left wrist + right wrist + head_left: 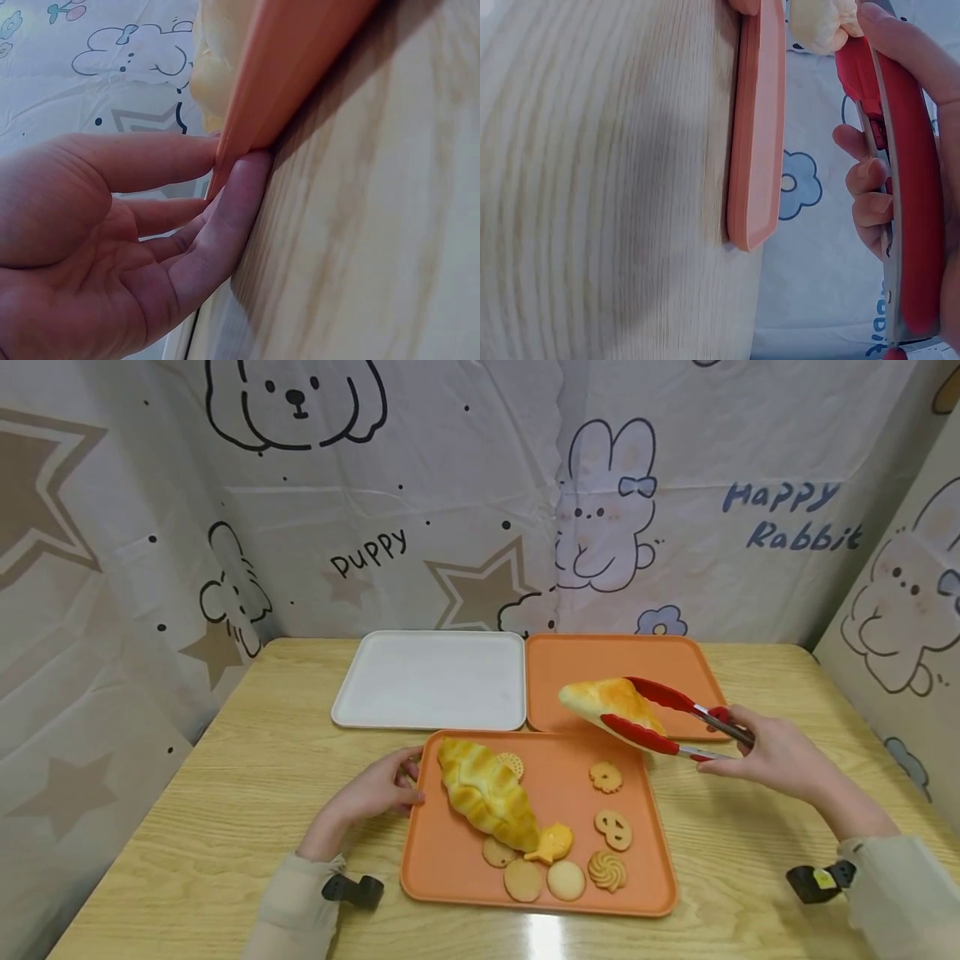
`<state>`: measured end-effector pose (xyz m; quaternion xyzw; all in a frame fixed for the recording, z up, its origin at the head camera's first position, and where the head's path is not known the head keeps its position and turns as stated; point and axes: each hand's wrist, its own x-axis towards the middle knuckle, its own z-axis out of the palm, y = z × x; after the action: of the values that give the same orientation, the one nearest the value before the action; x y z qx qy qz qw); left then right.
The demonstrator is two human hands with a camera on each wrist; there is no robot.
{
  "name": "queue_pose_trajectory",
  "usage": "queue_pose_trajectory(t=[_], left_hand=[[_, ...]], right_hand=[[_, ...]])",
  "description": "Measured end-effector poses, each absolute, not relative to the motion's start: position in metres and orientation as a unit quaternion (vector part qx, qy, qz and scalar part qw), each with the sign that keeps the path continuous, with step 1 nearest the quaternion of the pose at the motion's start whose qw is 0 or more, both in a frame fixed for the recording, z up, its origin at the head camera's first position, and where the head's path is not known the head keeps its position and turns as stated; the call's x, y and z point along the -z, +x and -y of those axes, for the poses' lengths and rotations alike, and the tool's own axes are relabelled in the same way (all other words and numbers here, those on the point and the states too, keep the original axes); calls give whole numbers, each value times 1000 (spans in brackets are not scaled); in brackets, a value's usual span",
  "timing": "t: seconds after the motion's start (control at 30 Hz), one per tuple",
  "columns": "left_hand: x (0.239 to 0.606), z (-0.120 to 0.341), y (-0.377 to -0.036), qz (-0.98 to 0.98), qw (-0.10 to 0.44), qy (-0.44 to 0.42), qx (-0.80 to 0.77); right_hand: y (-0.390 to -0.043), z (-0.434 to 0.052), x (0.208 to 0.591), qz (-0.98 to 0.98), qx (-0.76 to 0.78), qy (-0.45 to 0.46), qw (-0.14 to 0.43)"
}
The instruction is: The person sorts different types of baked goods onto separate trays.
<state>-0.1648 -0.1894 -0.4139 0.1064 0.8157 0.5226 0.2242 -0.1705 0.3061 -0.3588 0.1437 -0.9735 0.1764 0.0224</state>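
Observation:
My right hand (780, 756) grips a pair of red-tipped metal tongs (663, 695). Between the tong tips is a golden wedge-shaped piece of bread (596, 697), held over the front edge of the back orange tray and the rear right corner of the front orange tray (457, 878). At that front tray's left edge, my left hand (381, 787) pinches the rim; the left wrist view shows the thumb (161, 161) against the rim and a finger (244, 187) underneath. A large croissant-like bread (486, 793) lies on the tray's left side.
Several cookies lie on the front tray, among them a pretzel-shaped one (613, 830), a swirl (607, 870) and a fish-shaped one (553, 843). Behind it stand a white tray (438, 681) and, to the right, another orange tray (615, 652). Printed cloth (480, 485) hangs behind the wooden table (225, 827).

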Motion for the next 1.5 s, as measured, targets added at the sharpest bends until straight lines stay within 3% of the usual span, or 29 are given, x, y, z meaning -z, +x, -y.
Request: queue_pose_trajectory(t=[0.77,1.5], left_hand=[[417,192,-165,-810,229,112,-528],[415,192,-164,-802,234,111,-539]], right_hand=[[-202,-334,359,988,-141,53,-30],[-226,-335,369,989,-144,-18,-25]])
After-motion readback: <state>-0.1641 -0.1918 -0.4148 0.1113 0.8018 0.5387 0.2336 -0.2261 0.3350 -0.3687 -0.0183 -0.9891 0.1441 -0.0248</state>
